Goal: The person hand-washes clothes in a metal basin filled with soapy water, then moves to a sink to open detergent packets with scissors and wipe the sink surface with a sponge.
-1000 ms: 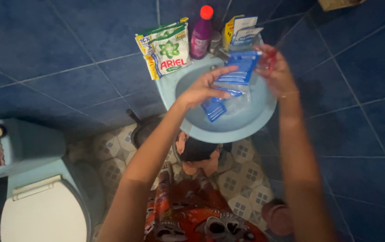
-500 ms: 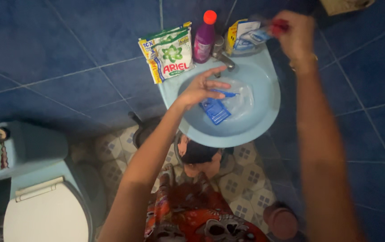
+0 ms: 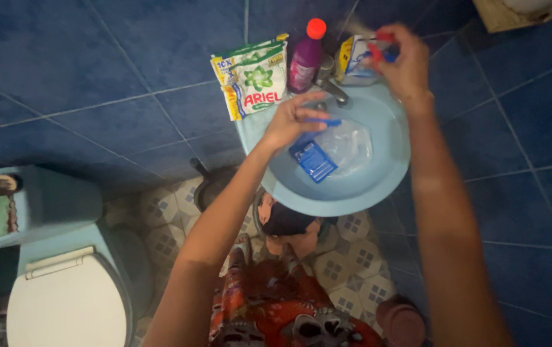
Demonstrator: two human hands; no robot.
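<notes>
Standing along the back rim of the light blue basin point(image 3: 378, 186) are a green and white detergent pouch point(image 3: 254, 77), a purple bottle with a red cap point(image 3: 306, 56) and a yellow and blue packet point(image 3: 353, 59), all leaning on the dark blue tiled wall; a metal tap point(image 3: 331, 83) juts between bottle and packet. Inside the basin lie a clear plastic wrapper point(image 3: 346, 144) and a blue card point(image 3: 313, 160). The left hand point(image 3: 292, 119) hovers over the basin, fingers narrowed on a thin blue handle point(image 3: 324, 121). The right hand point(image 3: 404, 61) is raised near the packet, fingers pinched on a small red and blue piece point(image 3: 378, 50), blurred. A white toilet lid point(image 3: 67, 308) sits lower left.
</notes>
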